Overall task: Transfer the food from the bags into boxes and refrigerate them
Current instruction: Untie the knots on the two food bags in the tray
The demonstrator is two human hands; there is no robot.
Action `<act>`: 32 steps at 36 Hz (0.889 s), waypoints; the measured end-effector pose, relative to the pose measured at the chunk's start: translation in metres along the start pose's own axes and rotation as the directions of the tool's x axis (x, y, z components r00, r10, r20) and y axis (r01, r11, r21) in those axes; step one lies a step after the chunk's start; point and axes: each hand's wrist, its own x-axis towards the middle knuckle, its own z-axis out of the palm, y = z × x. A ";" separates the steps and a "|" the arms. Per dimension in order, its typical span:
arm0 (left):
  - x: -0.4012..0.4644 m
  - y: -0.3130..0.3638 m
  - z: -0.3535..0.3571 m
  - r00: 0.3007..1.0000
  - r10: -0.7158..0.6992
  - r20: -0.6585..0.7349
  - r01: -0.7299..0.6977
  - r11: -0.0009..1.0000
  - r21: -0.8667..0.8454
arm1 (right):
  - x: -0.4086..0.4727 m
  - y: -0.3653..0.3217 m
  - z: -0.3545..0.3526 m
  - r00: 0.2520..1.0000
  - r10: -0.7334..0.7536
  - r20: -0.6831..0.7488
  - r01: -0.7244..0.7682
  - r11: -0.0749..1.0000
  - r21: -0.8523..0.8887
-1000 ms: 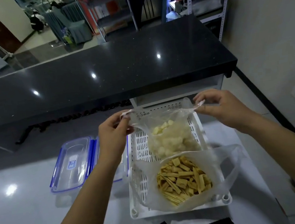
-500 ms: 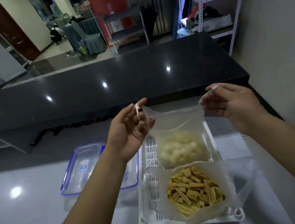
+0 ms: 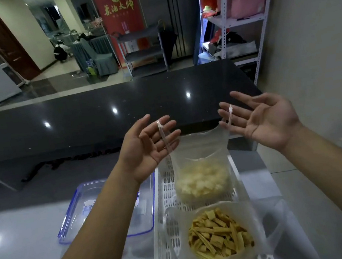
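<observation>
Two hands, the left hand point(image 3: 146, 145) and the right hand point(image 3: 262, 119), are seen. Two food bags are counted: the pale-cube bag point(image 3: 202, 181) and the yellow-strip bag point(image 3: 218, 234). One white basket point(image 3: 164, 194) and one clear box point(image 3: 102, 211) are counted.

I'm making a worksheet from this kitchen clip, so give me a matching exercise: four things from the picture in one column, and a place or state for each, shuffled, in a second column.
Things
1. clear plastic bag of pale white food chunks
2. clear plastic bag of yellow-brown food strips
3. clear plastic box lid with blue clips
4. white slotted plastic basket

Places or states
A. flat on the white counter, left of the basket
B. in the basket's near end, mouth open
C. handles looped over open fingers of both hands
D. carries both bags

Pairs: 1-C, 2-B, 3-A, 4-D
</observation>
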 end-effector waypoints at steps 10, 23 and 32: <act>0.025 -0.003 0.005 0.988 -0.054 -0.144 0.083 0.975 0.206 | 0.007 -0.003 -0.007 0.991 0.049 -0.121 -0.062 0.992 -0.105; 0.031 -0.003 0.012 0.992 0.001 -0.129 0.043 0.939 0.340 | 0.005 0.004 -0.001 0.998 -0.007 -0.063 -0.003 0.986 -0.164; 0.020 0.002 0.010 0.985 -0.021 -0.169 0.088 0.911 0.402 | -0.001 -0.003 0.001 0.993 0.021 -0.116 -0.067 0.910 -0.410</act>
